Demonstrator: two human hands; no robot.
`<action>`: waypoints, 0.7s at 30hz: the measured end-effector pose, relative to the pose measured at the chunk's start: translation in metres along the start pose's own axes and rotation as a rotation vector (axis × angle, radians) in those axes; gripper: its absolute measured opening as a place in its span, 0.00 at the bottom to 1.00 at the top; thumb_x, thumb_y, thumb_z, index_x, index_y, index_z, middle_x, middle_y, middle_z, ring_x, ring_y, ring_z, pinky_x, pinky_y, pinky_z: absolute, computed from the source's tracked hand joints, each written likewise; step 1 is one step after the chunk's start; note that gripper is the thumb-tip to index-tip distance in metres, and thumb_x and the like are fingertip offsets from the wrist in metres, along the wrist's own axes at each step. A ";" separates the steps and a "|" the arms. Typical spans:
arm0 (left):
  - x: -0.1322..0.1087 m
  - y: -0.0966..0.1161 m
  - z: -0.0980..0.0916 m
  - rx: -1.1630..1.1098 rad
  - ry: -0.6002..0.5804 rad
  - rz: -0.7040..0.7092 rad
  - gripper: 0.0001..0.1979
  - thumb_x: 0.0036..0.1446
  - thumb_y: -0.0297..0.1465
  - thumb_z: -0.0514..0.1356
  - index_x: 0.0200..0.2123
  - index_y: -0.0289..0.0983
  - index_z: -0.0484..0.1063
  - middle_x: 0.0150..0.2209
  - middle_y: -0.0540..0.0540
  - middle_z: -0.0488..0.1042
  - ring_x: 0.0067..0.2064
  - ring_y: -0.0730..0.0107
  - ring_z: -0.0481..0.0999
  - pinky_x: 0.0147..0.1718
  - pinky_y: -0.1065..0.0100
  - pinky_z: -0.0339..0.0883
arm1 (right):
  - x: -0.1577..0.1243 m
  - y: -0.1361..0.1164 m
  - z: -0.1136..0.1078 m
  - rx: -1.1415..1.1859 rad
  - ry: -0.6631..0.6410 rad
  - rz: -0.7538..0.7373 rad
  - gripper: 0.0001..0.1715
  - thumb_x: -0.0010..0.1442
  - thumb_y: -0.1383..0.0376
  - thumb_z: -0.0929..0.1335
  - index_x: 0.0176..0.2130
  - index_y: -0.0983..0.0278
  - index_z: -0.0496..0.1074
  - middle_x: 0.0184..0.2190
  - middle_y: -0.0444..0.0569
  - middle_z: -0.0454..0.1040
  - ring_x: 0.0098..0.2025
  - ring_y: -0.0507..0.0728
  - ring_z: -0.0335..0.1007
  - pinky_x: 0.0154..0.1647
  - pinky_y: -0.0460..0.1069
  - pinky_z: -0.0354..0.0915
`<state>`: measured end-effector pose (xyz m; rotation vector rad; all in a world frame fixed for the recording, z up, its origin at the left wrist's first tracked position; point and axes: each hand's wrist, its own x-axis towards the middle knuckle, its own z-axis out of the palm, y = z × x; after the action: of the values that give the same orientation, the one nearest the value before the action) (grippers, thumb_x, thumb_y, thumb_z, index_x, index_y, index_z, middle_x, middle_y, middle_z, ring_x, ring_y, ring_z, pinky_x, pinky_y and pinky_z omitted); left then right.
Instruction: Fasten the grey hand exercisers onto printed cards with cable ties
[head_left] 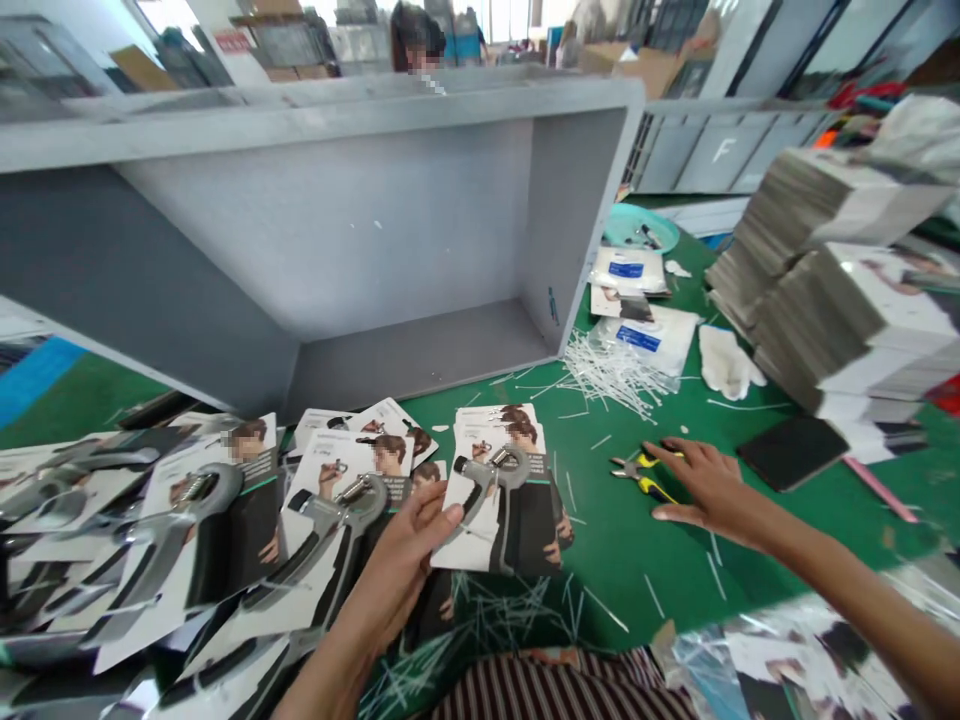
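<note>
Head view: my left hand (409,560) is pinching a grip-trainer card (519,520) (steadying it flat); my right hand (709,487), spread open, is seemingly touching cutters (636,470).

Single head-worn view, facing forward and down, close over the green table (622,560)

One grey crate (337,230), one yellow-handled cutter (641,475), one white glove (727,365), one black pad (791,450). Two hands: left hand (409,560), right hand (705,485). Carded hand grippers (495,500): six at least.
</note>
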<state>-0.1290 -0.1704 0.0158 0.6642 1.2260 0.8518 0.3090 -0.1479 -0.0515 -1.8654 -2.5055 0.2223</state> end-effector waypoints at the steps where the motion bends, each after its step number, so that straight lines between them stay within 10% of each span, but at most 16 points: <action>1: 0.002 0.002 0.007 -0.060 -0.066 -0.033 0.28 0.52 0.37 0.68 0.55 0.35 0.67 0.48 0.39 0.77 0.45 0.61 0.78 0.42 0.67 0.69 | 0.003 0.006 0.000 0.014 -0.024 -0.018 0.45 0.56 0.38 0.66 0.62 0.61 0.64 0.55 0.65 0.68 0.53 0.74 0.65 0.48 0.68 0.64; 4: 0.009 0.003 0.022 -0.101 -0.191 -0.030 0.23 0.52 0.34 0.67 0.51 0.31 0.72 0.41 0.41 0.79 0.37 0.66 0.78 0.35 0.72 0.67 | 0.011 0.001 -0.009 0.215 -0.048 -0.007 0.34 0.61 0.43 0.63 0.53 0.64 0.73 0.44 0.60 0.74 0.45 0.67 0.71 0.48 0.62 0.67; 9: 0.009 -0.001 0.019 0.066 -0.046 0.184 0.24 0.55 0.36 0.66 0.53 0.36 0.70 0.44 0.44 0.78 0.41 0.63 0.77 0.39 0.68 0.68 | -0.006 -0.058 -0.046 1.070 -0.329 0.358 0.30 0.63 0.44 0.61 0.52 0.61 0.71 0.45 0.54 0.77 0.42 0.62 0.74 0.41 0.53 0.72; 15: 0.003 0.001 0.015 0.469 0.007 0.378 0.24 0.56 0.38 0.64 0.55 0.38 0.68 0.51 0.43 0.76 0.52 0.56 0.74 0.53 0.59 0.64 | -0.023 -0.134 -0.065 1.519 -0.720 0.202 0.32 0.59 0.54 0.70 0.60 0.62 0.66 0.42 0.51 0.76 0.40 0.57 0.72 0.40 0.50 0.69; 21: -0.008 0.012 0.016 0.668 -0.049 0.379 0.24 0.57 0.38 0.64 0.56 0.41 0.67 0.52 0.45 0.74 0.53 0.57 0.73 0.54 0.59 0.62 | -0.002 -0.146 -0.070 1.714 -1.044 0.136 0.39 0.59 0.59 0.70 0.65 0.63 0.56 0.41 0.53 0.75 0.40 0.58 0.76 0.32 0.49 0.71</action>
<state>-0.1166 -0.1710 0.0333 1.4826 1.3654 0.7156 0.1772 -0.1831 0.0352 -0.9889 -1.0355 2.6230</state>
